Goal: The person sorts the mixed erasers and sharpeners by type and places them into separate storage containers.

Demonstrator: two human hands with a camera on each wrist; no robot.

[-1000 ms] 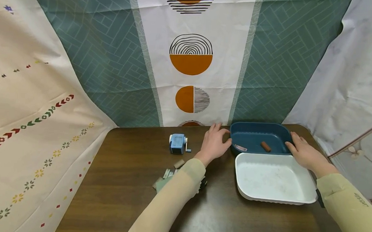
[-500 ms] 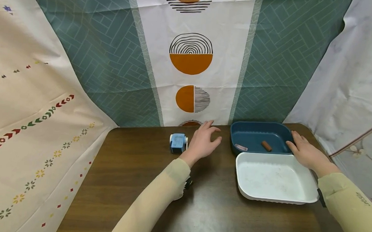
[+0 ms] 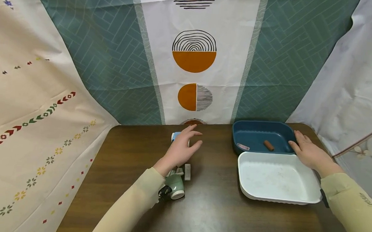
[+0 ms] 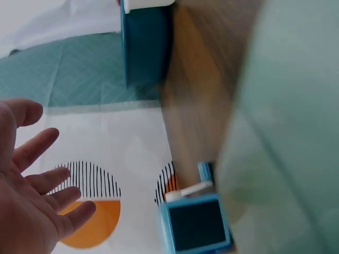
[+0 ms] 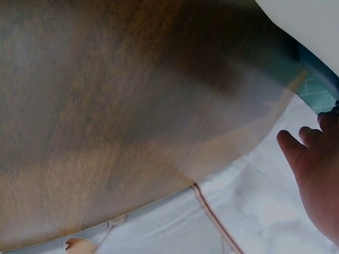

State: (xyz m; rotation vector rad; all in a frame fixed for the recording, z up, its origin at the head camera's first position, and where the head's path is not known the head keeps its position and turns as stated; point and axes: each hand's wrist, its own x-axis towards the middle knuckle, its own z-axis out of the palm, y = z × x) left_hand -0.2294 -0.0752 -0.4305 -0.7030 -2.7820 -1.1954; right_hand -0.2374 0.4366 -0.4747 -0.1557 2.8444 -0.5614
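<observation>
My left hand (image 3: 179,147) is over the left-middle of the table, fingers spread and holding nothing. Partly behind it stands a light-blue crank pencil sharpener (image 4: 196,225), its dark front facing the left wrist camera. Below that wrist, a green cup (image 3: 174,183) lies on its side, close to several small pale blocks (image 3: 187,172). My right hand (image 3: 311,154) rests at the right rim of a dark blue tray (image 3: 258,124), thumb on the inner side and fingers extended. Inside that tray lie a brown cylinder (image 3: 268,145) and a small pinkish-white piece (image 3: 243,147).
A white tray (image 3: 279,177) stands directly in front of the blue one, under my right wrist. Patterned cloth (image 3: 193,64) hangs along the back table edge, with more cloth at both sides. The dark wooden table (image 3: 212,208) ends on the right near the hanging cloth.
My left hand has moved left, away from the blue tray, now covering most of the sharpener. The cup and blocks under that arm show more. My right hand stays at the rim.
</observation>
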